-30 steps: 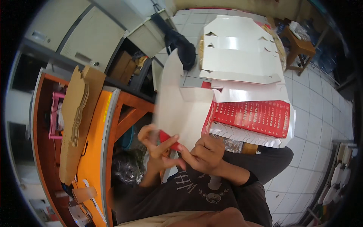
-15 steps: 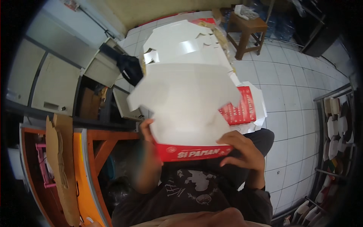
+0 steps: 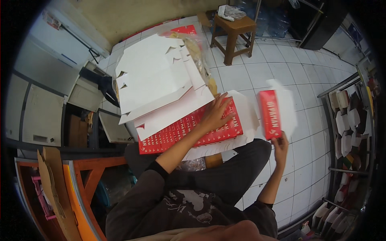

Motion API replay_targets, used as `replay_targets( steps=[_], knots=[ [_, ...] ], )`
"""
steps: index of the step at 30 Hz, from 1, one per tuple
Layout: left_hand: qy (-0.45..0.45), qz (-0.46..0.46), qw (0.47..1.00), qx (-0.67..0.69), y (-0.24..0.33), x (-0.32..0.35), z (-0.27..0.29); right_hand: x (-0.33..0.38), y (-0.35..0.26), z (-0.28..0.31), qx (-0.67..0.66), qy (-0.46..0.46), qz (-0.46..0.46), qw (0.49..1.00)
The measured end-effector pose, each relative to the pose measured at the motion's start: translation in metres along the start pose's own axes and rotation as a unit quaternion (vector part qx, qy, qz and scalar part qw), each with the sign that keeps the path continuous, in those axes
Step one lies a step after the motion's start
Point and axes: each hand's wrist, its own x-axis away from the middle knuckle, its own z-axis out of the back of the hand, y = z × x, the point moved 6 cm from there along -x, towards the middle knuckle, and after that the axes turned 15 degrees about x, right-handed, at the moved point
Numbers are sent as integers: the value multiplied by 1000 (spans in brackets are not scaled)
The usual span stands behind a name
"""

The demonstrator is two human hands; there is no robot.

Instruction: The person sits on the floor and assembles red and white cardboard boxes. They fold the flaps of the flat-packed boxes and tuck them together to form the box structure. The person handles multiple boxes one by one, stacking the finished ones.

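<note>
Folded red box (image 3: 270, 114) now out right in closed right fingers (image 3: 280, 141), left fingers (image 3: 217, 110) spread on flat stack (image 3: 189, 128) beside wooden stool (image 3: 234, 30)

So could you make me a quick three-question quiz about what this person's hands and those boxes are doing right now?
1. True or false: the left hand rests flat on the stack of red and white flat box blanks.
2. What does the right hand hold? A) a wooden stool B) a folded red and white box C) a sheet of brown cardboard
3. Fill in: the wooden stool stands on the white tiled ____.

Key: 1 true; 2 B; 3 floor.
</note>
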Motion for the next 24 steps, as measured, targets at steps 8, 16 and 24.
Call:
replay_targets(
  steps=[8,16,24],
  knots=[
    [-50,78,995,-26,-37,-9,-23,-21,56,-70,-93,-181,-56,977],
    [-52,92,994,-27,-33,-9,-21,-25,62,-78,-80,-197,-52,976],
    [-59,82,994,-41,-29,-10,-21,-30,68,-106,-138,-202,-86,966]
  ],
)
